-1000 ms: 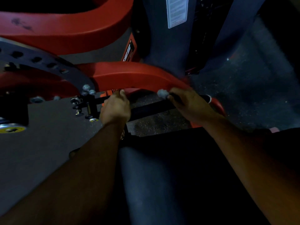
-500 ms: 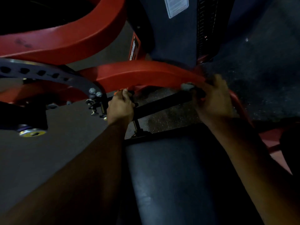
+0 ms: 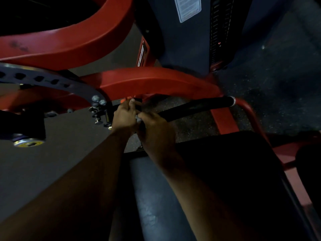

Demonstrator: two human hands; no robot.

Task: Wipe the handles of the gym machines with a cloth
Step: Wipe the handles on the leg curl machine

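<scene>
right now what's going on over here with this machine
A person is bent over a red gym machine, wiping its black handle bar. The right hand grips the bar near its left end with a bit of pale cloth showing at the fingers. The left hand holds the same bar right beside it, hands touching. The rest of the bar out to its capped end is bare.

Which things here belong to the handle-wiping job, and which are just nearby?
Job:
- black handle grip
- cloth, only a pale scrap showing
- right hand, on the grip with the cloth
- left hand, gripping the bar's left end

Nearby:
- red frame
- seat pad
- perforated adjustment plate
- white label
</scene>
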